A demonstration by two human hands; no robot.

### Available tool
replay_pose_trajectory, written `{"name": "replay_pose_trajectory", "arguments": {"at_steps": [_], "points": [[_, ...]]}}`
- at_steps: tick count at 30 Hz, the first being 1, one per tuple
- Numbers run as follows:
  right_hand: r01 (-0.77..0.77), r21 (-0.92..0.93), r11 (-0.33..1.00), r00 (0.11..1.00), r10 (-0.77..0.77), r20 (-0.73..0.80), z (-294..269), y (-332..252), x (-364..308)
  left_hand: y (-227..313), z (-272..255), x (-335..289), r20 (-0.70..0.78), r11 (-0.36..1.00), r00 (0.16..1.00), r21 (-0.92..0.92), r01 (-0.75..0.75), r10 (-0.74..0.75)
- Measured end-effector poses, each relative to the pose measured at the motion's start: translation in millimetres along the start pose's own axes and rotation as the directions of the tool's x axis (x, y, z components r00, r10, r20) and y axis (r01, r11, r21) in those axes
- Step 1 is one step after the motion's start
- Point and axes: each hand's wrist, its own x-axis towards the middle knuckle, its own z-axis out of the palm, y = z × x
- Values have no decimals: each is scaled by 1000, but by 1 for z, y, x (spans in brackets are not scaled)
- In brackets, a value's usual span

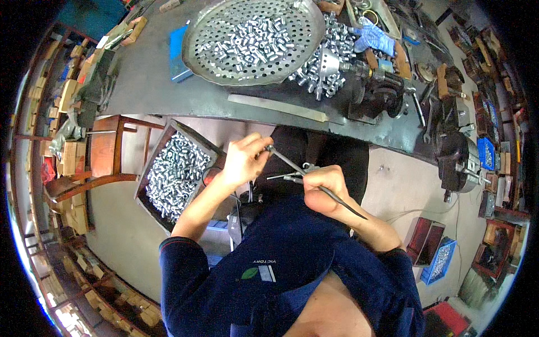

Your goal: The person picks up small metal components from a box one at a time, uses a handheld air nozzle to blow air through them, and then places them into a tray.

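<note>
In front of my body, my left hand (247,158) is closed, its thumb and fingers pinching a small metal piece (270,147). A long slim metal tool (289,162) runs from that piece down to my right hand (325,188), which is wrapped round it. Beyond the right palm, a dark thin end of the tool lies along the wrist. Small metal prongs stick out beside the right fingers; what they belong to is unclear. Left of my left hand, a tilted box (147,168) holds many short silvery metal fittings (178,174).
On the workbench (140,84) stands a round perforated metal tray (196,70) of fittings, with more heaped beside it. A bench fixture (382,92), a patterned glove (373,38) and a flat bar (275,106) lie there too. A wooden chair (106,149) stands left; blue bin (439,261) right.
</note>
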Motion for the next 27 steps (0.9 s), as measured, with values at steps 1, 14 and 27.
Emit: {"name": "replay_pose_trajectory", "arguments": {"at_steps": [1,14,27], "points": [[11,-45,999,1000,-12,-23,4,5,4,4,0,0,19,998,999,38,-43,42],[142,-232,962,953,-196,-231,-23,6,-8,-47,-5,103,-239,967,957,231,-109,166],[167,-256,952,958,-218,-185,-6,11,-8,-97,-118,31,-534,864,767,126,488,-355]]}}
